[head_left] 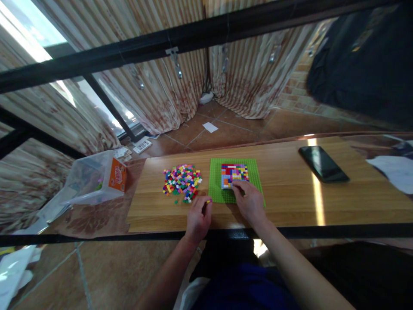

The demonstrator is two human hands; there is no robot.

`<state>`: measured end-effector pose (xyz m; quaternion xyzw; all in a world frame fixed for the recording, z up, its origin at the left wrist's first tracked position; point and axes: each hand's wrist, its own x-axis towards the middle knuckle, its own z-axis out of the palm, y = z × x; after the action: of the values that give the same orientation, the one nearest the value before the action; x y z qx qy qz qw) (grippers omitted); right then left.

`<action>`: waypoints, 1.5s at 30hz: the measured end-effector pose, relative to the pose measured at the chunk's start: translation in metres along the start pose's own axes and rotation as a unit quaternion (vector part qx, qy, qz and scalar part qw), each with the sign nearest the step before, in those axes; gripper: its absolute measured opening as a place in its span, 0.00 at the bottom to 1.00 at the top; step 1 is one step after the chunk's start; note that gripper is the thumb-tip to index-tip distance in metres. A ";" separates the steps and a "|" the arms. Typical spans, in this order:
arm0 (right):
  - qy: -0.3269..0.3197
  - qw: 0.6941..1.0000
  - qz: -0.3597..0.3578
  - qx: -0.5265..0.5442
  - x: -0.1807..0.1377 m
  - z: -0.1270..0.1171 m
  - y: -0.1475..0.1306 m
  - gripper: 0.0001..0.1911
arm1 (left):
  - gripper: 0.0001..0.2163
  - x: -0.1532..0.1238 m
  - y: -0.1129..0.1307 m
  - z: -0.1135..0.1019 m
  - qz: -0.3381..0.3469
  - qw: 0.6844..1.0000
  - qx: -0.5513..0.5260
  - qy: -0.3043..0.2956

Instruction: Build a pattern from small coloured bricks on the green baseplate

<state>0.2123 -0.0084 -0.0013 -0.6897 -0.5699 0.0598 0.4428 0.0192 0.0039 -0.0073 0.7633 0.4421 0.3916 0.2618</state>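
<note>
A green baseplate (217, 183) lies on the wooden board, bearing a square block of many-coloured toy bricks (229, 171). My right hand (249, 199) is over the plate, its thumb and fingers pinched at the near edge of the brick block; whatever is between the fingertips is hidden. My left hand (198, 217) rests near the board's front edge, closed, with a small yellow and pink toy brick (209, 201) at its fingertips. Beyond that hand spreads a pile of loose toy bricks (182, 180) in mixed colours.
A dark phone (322, 163) lies on the right of the wooden board (280, 189). Left of the board, a clear plastic box (93, 178) with an orange label lies on its side. A black metal bar (155, 238) runs along the near edge, another (193, 28) crosses above.
</note>
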 end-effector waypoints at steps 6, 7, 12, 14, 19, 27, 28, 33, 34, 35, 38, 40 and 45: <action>0.005 0.999 -0.038 -0.019 -0.003 -0.001 0.002 0.13 | 0.06 0.001 0.002 -0.001 0.001 1.000 -0.003 0.002; 0.004 0.998 -0.052 -0.033 -0.004 0.000 0.002 0.14 | 0.06 0.001 0.003 -0.002 -0.001 1.000 -0.004 0.001; 0.004 0.988 -0.108 -0.107 -0.009 0.003 0.005 0.16 | 0.06 0.000 0.004 -0.002 -0.003 1.000 -0.005 -0.001; 0.003 0.984 -0.120 -0.129 -0.011 0.005 0.006 0.17 | 0.06 0.000 0.004 -0.001 -0.004 1.000 -0.006 -0.001; -0.027 0.975 -0.133 -0.177 -0.016 0.006 0.006 0.19 | 0.07 0.000 0.002 0.000 -0.005 1.000 -0.012 0.002; -0.038 0.986 -0.102 -0.126 -0.008 0.000 0.003 0.17 | 0.08 -0.001 0.001 -0.003 -0.016 0.999 -0.041 0.001; -0.037 0.989 -0.094 -0.110 -0.008 -0.001 0.001 0.17 | 0.08 -0.001 0.001 -0.004 -0.019 0.999 -0.046 0.002; -0.045 0.998 -0.048 0.012 -0.021 0.002 -0.023 0.15 | 0.09 -0.001 -0.003 -0.005 -0.026 0.998 -0.064 0.000; -0.070 0.996 -0.045 0.043 -0.025 0.005 -0.028 0.15 | 0.09 -0.001 -0.004 -0.004 -0.027 0.997 -0.067 -0.001; -0.096 0.992 -0.040 0.070 -0.029 0.008 -0.034 0.14 | 0.09 -0.001 -0.004 -0.004 -0.030 0.997 -0.070 -0.003; -0.146 0.982 -0.019 0.114 -0.036 0.019 -0.043 0.14 | 0.10 -0.001 -0.003 -0.004 -0.034 0.996 -0.082 -0.013; -0.147 0.982 -0.006 0.120 -0.036 0.023 -0.045 0.13 | 0.10 -0.002 -0.001 -0.005 -0.034 0.995 -0.088 -0.016; -0.141 0.985 -0.014 0.096 -0.033 0.025 -0.044 0.13 | 0.09 -0.002 0.002 -0.005 -0.039 0.996 -0.081 -0.007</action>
<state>0.1539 -0.0243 -0.0010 -0.6209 -0.6277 0.2048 0.4226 0.0155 0.0017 -0.0037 0.7245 0.4368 0.4097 0.3411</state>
